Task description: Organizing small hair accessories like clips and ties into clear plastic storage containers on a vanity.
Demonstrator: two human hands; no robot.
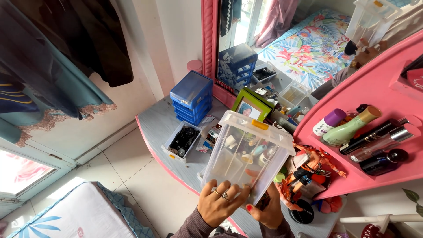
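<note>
Gripped at its near end by the left hand [217,206] and the right hand [265,211], the clear plastic box [246,154] is held tilted above the table [155,123], and should be kept level (loose items sit inside). Crowding is found around: a blue drawer unit [191,97], a small tray [180,141], a green photo frame [252,105] and an action figure [308,169].

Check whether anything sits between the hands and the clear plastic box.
Nothing visible does. The left hand and right hand already grip the clear plastic box at its near end, fingers directly on it, above the cluttered table.
</note>
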